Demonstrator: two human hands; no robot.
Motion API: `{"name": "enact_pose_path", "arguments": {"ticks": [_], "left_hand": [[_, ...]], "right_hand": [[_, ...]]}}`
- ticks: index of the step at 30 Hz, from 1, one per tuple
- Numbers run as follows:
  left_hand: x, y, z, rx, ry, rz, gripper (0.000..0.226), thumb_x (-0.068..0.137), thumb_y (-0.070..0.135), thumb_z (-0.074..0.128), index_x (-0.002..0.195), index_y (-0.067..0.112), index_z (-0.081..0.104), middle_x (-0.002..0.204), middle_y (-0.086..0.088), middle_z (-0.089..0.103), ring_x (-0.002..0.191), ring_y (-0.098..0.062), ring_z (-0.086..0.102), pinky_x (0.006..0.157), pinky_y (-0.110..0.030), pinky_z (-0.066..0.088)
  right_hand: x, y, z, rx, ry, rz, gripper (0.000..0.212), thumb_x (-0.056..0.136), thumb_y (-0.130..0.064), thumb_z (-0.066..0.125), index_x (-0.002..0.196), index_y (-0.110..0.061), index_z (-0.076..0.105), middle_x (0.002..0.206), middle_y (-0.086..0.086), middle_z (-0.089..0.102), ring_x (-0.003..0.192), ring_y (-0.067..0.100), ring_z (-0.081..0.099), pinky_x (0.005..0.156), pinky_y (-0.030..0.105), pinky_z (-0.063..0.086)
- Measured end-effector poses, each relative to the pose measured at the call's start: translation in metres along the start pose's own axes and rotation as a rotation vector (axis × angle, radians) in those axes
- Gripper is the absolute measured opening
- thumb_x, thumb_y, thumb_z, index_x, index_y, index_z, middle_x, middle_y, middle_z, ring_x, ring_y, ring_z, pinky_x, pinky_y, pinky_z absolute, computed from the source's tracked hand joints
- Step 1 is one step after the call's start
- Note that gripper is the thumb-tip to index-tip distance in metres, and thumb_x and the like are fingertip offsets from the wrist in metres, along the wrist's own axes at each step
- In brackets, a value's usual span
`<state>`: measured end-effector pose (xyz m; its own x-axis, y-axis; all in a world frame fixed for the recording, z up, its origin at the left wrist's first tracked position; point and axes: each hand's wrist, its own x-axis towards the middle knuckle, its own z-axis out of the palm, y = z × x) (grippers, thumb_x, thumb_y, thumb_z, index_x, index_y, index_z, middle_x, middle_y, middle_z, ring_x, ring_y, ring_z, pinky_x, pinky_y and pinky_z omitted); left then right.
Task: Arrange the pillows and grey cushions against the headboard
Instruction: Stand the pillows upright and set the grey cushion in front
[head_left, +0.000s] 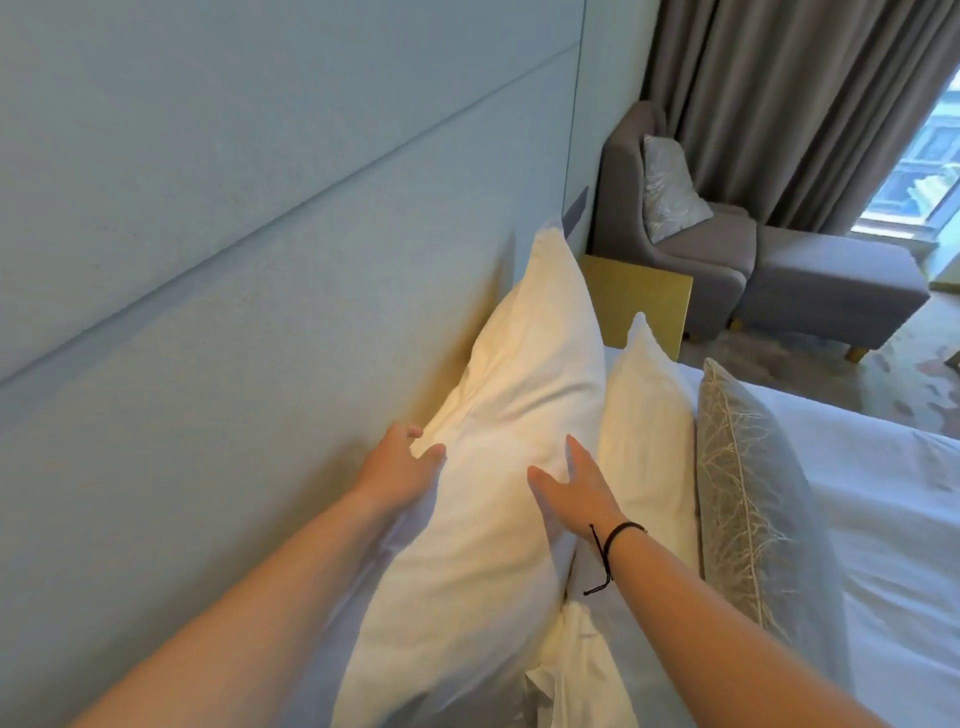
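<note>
A large white pillow (498, 395) stands on edge against the pale padded headboard (208, 234). My left hand (397, 465) holds its headboard side, thumb on the front and fingers tucked behind. My right hand (574, 491) lies flat and open on its other face, thumb spread; a black cord sits on that wrist. In front of it a second white pillow (649, 421) stands upright. A grey cushion (748, 483) with a pale branch pattern leans against that second pillow. Another white pillow's corner (576, 670) shows low between my arms.
The bed's white duvet (893, 545) spreads to the right. A gold bedside table (639, 301) stands beyond the pillows. Further back are a grey armchair (670, 244) holding a patterned cushion (670, 187), a grey footstool (831, 286), grey curtains (779, 98) and a window.
</note>
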<state>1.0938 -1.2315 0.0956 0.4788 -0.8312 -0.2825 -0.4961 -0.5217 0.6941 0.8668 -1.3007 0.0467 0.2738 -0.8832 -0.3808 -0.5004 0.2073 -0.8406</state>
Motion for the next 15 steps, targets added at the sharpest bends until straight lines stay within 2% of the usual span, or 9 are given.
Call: {"name": "enact_pose_path", "arguments": {"ticks": [3,5,7,9,11,13,15], "left_hand": [[0.054,0.046,0.012,-0.017,-0.005,0.025,0.040,0.087,0.036,0.064,0.121,0.024,0.046,0.115,-0.001,0.057,0.100,-0.023,0.058,0.082,-0.032,0.045],[0.081,0.073,0.025,0.065,-0.015,0.078,0.046,0.088,0.038,0.064,0.126,0.020,0.045,0.115,0.002,0.052,0.107,-0.024,0.056,0.088,-0.033,0.045],[0.100,0.092,0.038,0.214,-0.001,0.190,0.042,0.091,0.040,0.059,0.123,0.019,0.042,0.110,0.006,0.050,0.100,-0.022,0.054,0.086,-0.034,0.044],[0.115,0.107,0.051,0.353,0.019,0.315,0.025,0.096,0.033,0.049,0.116,0.022,0.040,0.103,0.008,0.053,0.084,-0.018,0.052,0.076,-0.034,0.041],[0.128,0.119,0.052,0.590,0.075,0.459,0.013,0.095,0.019,0.041,0.107,0.022,0.036,0.095,-0.003,0.061,0.071,-0.025,0.050,0.065,-0.035,0.038],[0.139,0.129,0.042,0.877,0.202,0.635,0.025,0.086,0.003,0.042,0.101,0.021,0.031,0.088,-0.009,0.059,0.063,-0.031,0.045,0.055,-0.035,0.034],[0.150,0.132,0.026,1.042,0.285,0.700,0.032,0.083,-0.003,0.046,0.104,0.019,0.035,0.087,-0.008,0.058,0.059,-0.032,0.047,0.048,-0.033,0.026]], "right_hand": [[0.002,0.016,0.005,0.064,0.139,0.031,0.086,0.088,-0.050,0.060,0.154,-0.028,0.009,0.162,-0.005,0.011,0.148,0.012,0.013,0.116,0.035,0.022],[0.004,0.027,0.013,0.084,0.175,0.026,0.085,0.088,-0.053,0.059,0.154,-0.031,0.010,0.162,-0.009,0.011,0.147,0.011,0.015,0.114,0.032,0.022],[0.008,0.035,0.022,0.101,0.172,0.008,0.085,0.086,-0.056,0.058,0.153,-0.037,0.009,0.162,-0.010,0.008,0.147,0.008,0.009,0.114,0.030,0.018],[0.013,0.041,0.027,0.115,0.173,-0.009,0.085,0.084,-0.061,0.057,0.150,-0.044,0.006,0.162,-0.014,0.004,0.147,0.004,0.004,0.114,0.029,0.015],[0.019,0.041,0.030,0.118,0.182,-0.014,0.087,0.081,-0.067,0.055,0.148,-0.049,0.004,0.161,-0.017,0.002,0.147,0.003,0.003,0.114,0.029,0.016],[0.024,0.038,0.030,0.109,0.198,-0.018,0.088,0.078,-0.073,0.052,0.146,-0.055,0.000,0.160,-0.021,-0.002,0.146,0.003,0.006,0.111,0.030,0.021],[0.030,0.031,0.031,0.092,0.201,-0.030,0.086,0.075,-0.078,0.049,0.142,-0.060,-0.003,0.158,-0.026,-0.004,0.146,0.002,0.009,0.107,0.030,0.027]]}}
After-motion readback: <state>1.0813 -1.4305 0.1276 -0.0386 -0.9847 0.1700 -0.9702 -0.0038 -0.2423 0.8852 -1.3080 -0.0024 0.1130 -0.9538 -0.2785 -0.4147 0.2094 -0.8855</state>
